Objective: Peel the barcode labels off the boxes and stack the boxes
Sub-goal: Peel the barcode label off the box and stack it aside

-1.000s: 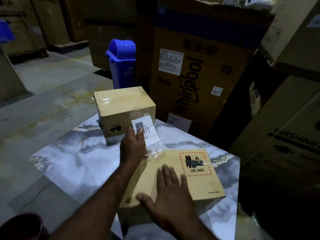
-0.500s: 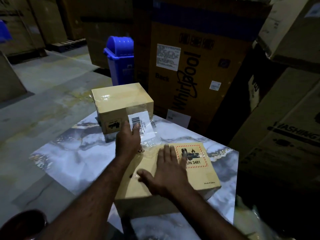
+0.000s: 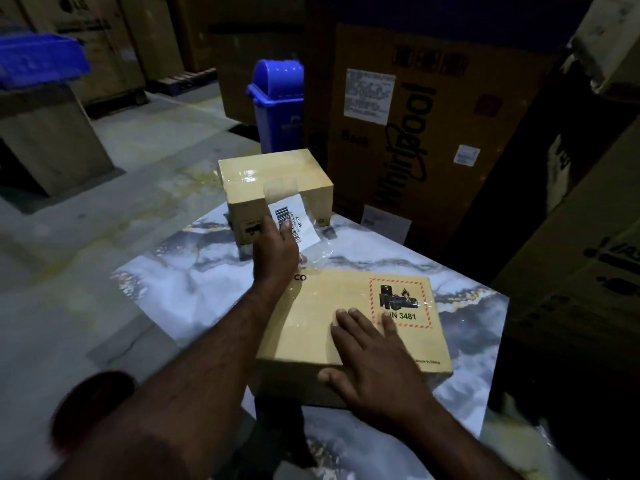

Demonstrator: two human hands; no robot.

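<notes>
A flat tan box [image 3: 332, 317] with a red-bordered UN 3481 sticker lies on the marble-patterned table [image 3: 194, 282]. My right hand [image 3: 374, 365] rests flat on its top with fingers spread. My left hand [image 3: 275, 252] pinches a white barcode label [image 3: 294, 220] on a strip of clear tape, lifted above the box's far edge. Behind it stands a smaller tan box [image 3: 277, 181], sealed with shiny tape.
A blue swing-lid bin [image 3: 277, 102] stands on the floor behind the table. Large appliance cartons [image 3: 426, 123] wall in the back and right. A blue crate [image 3: 38, 64] sits on a carton at far left. Grey floor lies to the left.
My left hand has raised the label and tape higher and further from the flat box. My right hand has slid back toward the box's near edge.
</notes>
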